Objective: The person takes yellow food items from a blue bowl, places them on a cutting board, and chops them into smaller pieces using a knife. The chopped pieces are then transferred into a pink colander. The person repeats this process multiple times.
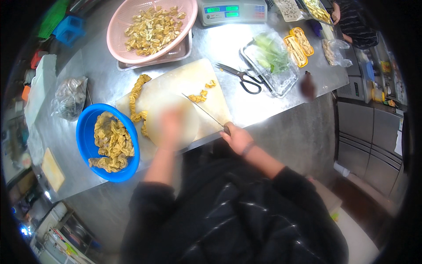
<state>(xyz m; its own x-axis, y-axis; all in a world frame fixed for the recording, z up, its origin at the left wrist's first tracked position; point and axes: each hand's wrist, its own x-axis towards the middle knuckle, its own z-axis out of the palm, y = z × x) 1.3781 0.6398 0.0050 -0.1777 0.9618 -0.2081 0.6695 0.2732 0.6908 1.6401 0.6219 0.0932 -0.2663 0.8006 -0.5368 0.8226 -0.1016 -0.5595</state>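
My right hand [238,137] is closed round the handle of a knife [206,112], whose blade points up and left over the white cutting board [184,77]. My left hand [171,122] is over the board, left of the blade; a blurred patch covers it, so its fingers and anything under them are hidden. A wrinkled yellow-brown strip of food [134,99] curves along the board's left side. Small cut pieces [199,97] lie beyond the blade. More wrinkled strips [113,142] fill part of a blue plastic basin [82,148] at the left.
A pink colander [113,36] of cut pieces sits on a metal tray [158,61] beside a digital scale [234,11]. Black-handled scissors [242,76], a tray of bagged greens [272,56] and yellow containers [296,48] stand right. A plastic bag [71,97] lies left. Another person [356,23] is upper right.
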